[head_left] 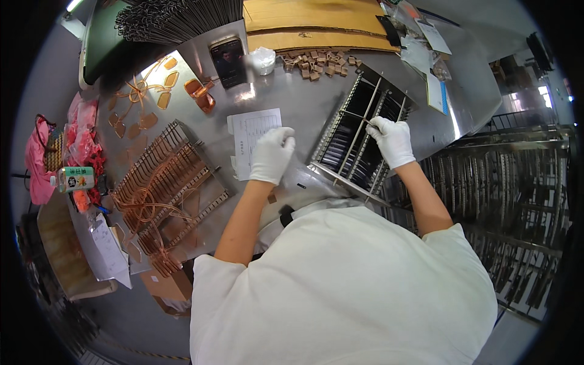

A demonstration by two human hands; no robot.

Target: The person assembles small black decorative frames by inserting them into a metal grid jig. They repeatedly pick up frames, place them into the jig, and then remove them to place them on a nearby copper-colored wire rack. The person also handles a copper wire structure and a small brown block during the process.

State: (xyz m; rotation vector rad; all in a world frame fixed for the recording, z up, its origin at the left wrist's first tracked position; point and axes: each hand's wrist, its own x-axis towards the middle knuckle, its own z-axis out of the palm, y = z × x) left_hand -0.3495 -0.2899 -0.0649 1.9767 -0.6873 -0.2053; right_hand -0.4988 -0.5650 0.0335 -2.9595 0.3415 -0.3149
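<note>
My right hand (392,141), in a white glove, has its fingertips pinched at a thin crossbar of a metal rack (331,137). Dark flat pieces (348,131) stand in rows inside this rack, which lies at a slant on the steel table. My left hand (272,156), also gloved in white, hovers by the right edge of a printed paper sheet (246,137). Its fingers are curled together, and whatever they may hold is hidden. Farther left, a second slotted rack (176,131) carries several copper-coloured flat pieces with long wire-like tails (146,198).
Small brown blocks (316,64) lie in a pile at the back, near a white cup-like item (263,61) and a phone (228,62). Loose copper pieces (149,120) are scattered at the far left. A bottle (76,180) stands by the left edge. Tall metal racks (499,176) fill the right side.
</note>
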